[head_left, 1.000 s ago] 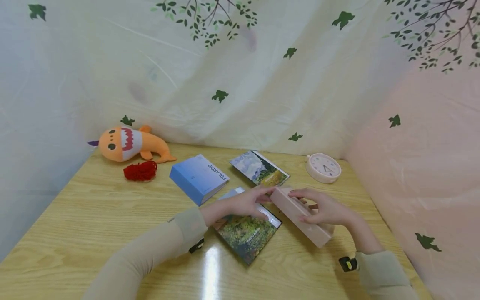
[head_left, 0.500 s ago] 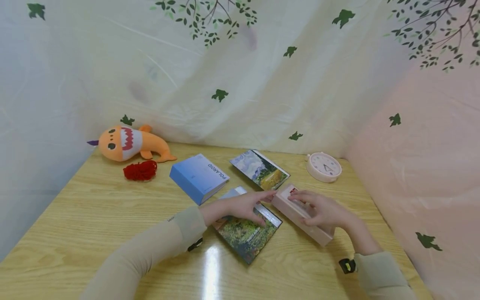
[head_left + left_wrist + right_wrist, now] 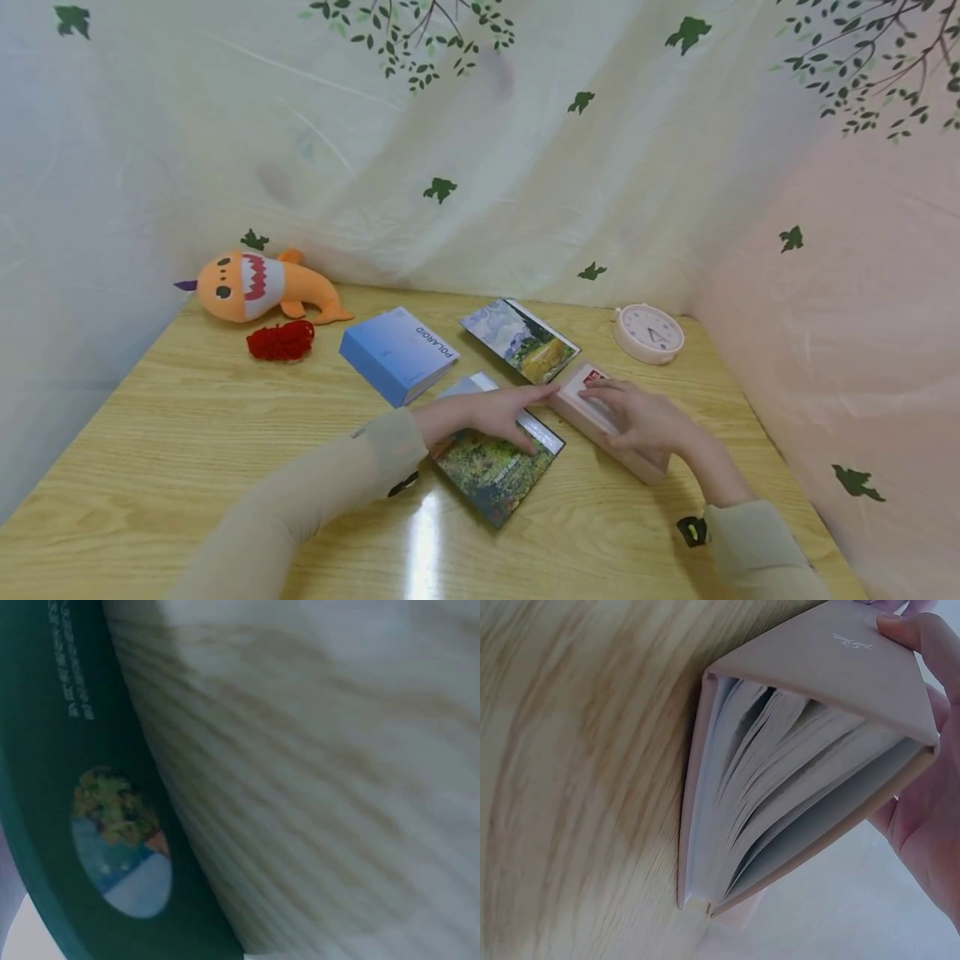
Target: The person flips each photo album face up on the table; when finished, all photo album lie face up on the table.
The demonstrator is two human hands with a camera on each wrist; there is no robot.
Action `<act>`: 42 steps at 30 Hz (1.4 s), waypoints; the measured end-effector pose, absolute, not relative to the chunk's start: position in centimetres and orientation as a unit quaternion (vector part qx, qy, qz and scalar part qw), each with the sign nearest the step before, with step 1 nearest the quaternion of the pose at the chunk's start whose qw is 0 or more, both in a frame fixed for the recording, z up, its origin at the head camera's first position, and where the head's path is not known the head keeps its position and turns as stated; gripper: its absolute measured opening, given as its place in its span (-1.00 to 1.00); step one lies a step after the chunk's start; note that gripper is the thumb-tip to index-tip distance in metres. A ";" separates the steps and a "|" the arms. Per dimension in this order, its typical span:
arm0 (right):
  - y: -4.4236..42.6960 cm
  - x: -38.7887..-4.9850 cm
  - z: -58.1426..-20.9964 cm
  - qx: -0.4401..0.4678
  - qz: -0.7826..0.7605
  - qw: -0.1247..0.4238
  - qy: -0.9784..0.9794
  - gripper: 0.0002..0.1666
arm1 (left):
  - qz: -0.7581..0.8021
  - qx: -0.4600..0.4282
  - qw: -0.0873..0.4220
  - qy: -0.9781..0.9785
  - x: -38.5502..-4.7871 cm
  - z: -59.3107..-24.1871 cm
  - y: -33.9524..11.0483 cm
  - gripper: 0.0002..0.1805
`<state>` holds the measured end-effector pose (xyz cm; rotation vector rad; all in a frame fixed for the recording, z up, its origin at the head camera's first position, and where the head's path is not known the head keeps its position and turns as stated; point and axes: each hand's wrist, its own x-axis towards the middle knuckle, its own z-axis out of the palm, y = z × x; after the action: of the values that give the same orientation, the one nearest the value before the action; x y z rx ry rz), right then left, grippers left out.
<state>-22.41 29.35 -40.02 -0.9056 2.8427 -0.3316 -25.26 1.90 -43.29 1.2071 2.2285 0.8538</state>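
Observation:
My right hand (image 3: 648, 421) holds a thick pink photo album (image 3: 588, 423) from above at the table's right middle, its cover with a small red label facing up. In the right wrist view, the thumb (image 3: 911, 631) lies on the broad spine, and the slightly fanned pages show at the album's end. Stretched out from the left, my left hand (image 3: 491, 412) has its fingertips at the album's far left corner, with thumb and forefinger spread. Below that hand lies a painted-cover album (image 3: 498, 475), partly hidden. A dark green cover (image 3: 45, 787) with an oval picture fills the left wrist view's left side.
A blue Polaroid album (image 3: 397, 354) and a landscape-cover album (image 3: 521, 337) lie behind the hands. At the back left are an orange shark plush (image 3: 255, 287) and red yarn (image 3: 281, 341). A pink round clock (image 3: 649, 333) lies back right on the wooden table (image 3: 187, 450).
The pink album has tilted down toward the table, bringing its labelled cover into sight, and shifted slightly right. My left hand stays at its corner; my right hand keeps its grip.

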 end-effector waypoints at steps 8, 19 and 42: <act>29.6 -22.8 -40.0 -0.294 -0.102 0.071 0.948 -0.16 | 0.278 0.431 0.218 0.830 -25.8 -42.8 2.9 0.11; 29.9 -22.7 -40.2 -0.290 -0.091 0.072 0.950 -0.22 | 0.254 0.439 0.225 0.832 -25.8 -42.6 3.0 0.13; 27.5 -22.2 -41.4 -0.331 -0.035 0.025 0.943 -0.09 | 0.203 0.482 0.196 0.829 -25.8 -43.2 1.3 0.01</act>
<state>-22.24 27.48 -41.41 -1.0239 2.9154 -0.1093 -25.78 1.28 -43.21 1.3503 2.3226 0.5688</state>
